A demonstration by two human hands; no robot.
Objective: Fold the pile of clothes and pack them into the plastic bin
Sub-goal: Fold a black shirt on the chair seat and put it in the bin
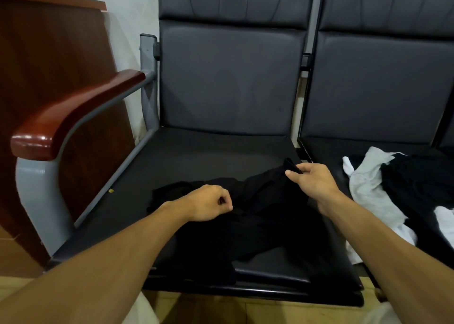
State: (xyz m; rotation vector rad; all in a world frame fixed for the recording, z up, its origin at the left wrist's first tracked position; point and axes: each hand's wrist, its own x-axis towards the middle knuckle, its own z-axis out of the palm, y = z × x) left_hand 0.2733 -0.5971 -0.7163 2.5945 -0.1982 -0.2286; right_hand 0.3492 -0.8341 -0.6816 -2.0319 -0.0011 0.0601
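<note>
A crumpled black garment (270, 225) lies on the left seat (191, 161), white and black clothes (368, 186) on the right seat (321, 150).

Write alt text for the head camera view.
Two hands hold a black garment on a black seat, the right hand pinching a raised edge, the left hand curled on the cloth. Black and white clothes lie on the next seat.
</note>
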